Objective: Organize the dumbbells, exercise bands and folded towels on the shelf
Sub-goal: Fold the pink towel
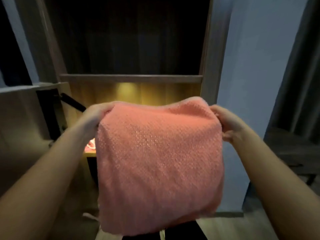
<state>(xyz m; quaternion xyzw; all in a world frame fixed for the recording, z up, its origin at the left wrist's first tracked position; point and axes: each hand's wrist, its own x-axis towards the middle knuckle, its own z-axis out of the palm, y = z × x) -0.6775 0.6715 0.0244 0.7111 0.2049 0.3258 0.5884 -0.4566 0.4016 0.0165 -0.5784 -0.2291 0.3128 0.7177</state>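
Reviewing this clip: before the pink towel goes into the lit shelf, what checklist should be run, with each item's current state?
1. Left hand grips a top corner of the towel: ok.
2. Right hand grips the opposite top corner: ok.
3. Towel folded compactly for shelving: cannot tell; it hangs from both hands, with its lower edge loose.
4. Lit compartment faces the person with its front open: ok.
5. Free room on the shelf board: cannot tell; the towel hides most of it, and a pink item lies at its left.
6. Dumbbells and bands out of the way: cannot tell; none are visible.
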